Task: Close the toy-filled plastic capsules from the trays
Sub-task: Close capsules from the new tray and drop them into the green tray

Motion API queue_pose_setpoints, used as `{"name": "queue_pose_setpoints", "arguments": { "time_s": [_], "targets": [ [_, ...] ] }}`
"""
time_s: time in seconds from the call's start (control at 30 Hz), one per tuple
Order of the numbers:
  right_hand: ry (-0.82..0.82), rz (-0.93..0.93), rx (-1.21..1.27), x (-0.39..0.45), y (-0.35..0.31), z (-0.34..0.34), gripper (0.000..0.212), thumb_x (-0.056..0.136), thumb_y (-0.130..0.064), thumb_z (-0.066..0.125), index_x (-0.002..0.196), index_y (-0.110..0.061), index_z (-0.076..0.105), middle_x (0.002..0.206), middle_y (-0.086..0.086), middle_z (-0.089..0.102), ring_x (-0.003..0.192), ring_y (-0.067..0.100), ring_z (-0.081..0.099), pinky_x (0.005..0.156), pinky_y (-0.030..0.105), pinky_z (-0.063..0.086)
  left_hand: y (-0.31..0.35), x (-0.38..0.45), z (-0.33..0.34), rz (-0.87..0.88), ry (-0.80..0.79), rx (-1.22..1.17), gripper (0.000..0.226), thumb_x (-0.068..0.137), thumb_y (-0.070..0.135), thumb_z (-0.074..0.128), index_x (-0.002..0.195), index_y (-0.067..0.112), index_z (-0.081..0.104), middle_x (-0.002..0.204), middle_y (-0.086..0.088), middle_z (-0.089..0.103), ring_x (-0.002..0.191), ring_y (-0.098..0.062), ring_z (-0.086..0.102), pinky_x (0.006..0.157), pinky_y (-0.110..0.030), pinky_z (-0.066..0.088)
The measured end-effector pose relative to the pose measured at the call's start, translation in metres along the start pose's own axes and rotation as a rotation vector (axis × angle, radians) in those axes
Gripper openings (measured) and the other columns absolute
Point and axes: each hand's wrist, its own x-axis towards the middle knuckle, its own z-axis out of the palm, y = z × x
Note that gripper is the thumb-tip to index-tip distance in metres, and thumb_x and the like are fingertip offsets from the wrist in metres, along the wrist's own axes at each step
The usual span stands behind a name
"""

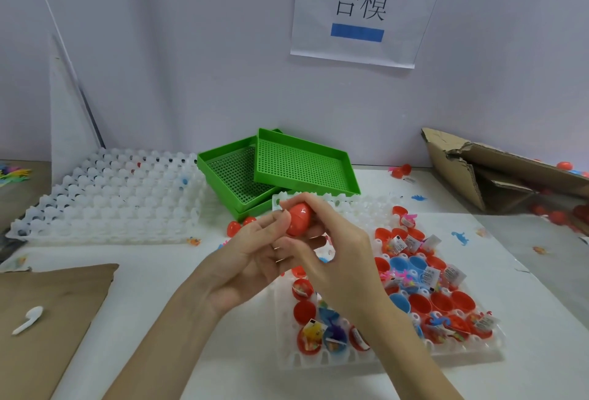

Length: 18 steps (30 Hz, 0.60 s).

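White counter runs under a pale wall, and your filled tray of open capsule halves lies just right of and below your hands. Both hands meet above its near-left corner — the left hand cups the red capsule from beneath, the right hand pinches it from above. Its long axis tilts up and away to the right, seam across the middle, so the closing squeeze should run along that line — both hands equally near.

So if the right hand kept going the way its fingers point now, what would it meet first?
The right hand already pinches the red capsule, fingers aimed up-left. Beyond it, probably the green perforated trays, though depth is unclear.
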Motion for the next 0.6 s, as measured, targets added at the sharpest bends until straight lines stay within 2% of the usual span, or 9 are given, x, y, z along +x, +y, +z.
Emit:
{"name": "queue_pose_setpoints", "arguments": {
  "time_s": [0.07,0.13,0.33,0.5,0.6],
  "targets": [
    [0.015,0.022,0.01,0.0002,0.0006,0.0,0.037,0.092,-0.019,0.077,0.127,-0.018,0.065,0.109,-0.011,0.071,0.094,0.017,0.07,0.083,0.039,0.058,0.0001,-0.0002,0.0003,-0.007,-0.021,0.019,0.056,0.07,0.039,0.095,0.116,0.011,0.079,0.122,-0.016,0.075,0.124,-0.03,0.067,0.101,-0.035,0.056],
    [0.015,0.056,0.045,-0.0002,0.0012,-0.0011,0.039,0.091,-0.014,0.077,0.129,-0.016,0.066,0.112,-0.01,0.072,0.095,0.018,0.07,0.085,0.04,0.058,-0.0011,0.0011,-0.0001,-0.012,-0.021,0.011,0.052,0.066,0.038,0.097,0.11,0.014,0.082,0.118,-0.014,0.076,0.121,-0.026,0.07,0.1,-0.033,0.057],
    [-0.023,0.087,0.149,-0.0006,0.0008,-0.0035,0.038,0.093,-0.007,0.073,0.129,-0.013,0.065,0.121,-0.008,0.072,0.117,0.019,0.067,0.099,0.043,0.056,-0.0039,0.0029,-0.001,0.056,0.061,-0.002,0.069,0.054,0.037,0.103,0.108,0.002,0.078,0.107,-0.017,0.076,0.105,-0.024,0.075,0.088,-0.03,0.061],
    [-0.03,0.085,0.11,-0.0006,0.0031,-0.0077,0.034,0.093,-0.015,0.073,0.126,-0.014,0.066,0.112,-0.006,0.074,0.108,0.021,0.07,0.094,0.046,0.058,-0.0082,0.0049,0.0028,0.078,0.089,-0.034,0.077,0.053,0.033,0.104,0.111,-0.007,0.073,0.105,-0.022,0.074,0.098,-0.025,0.076,0.085,-0.028,0.061],
    [-0.018,0.08,0.078,-0.0006,0.0038,-0.0076,0.033,0.092,-0.02,0.074,0.125,-0.016,0.067,0.108,-0.01,0.074,0.104,0.017,0.07,0.091,0.039,0.058,-0.0087,0.0065,0.0035,0.081,0.112,-0.032,0.081,0.052,0.034,0.104,0.114,-0.007,0.073,0.107,-0.023,0.073,0.097,-0.024,0.076,0.085,-0.028,0.061]
  ]
}}
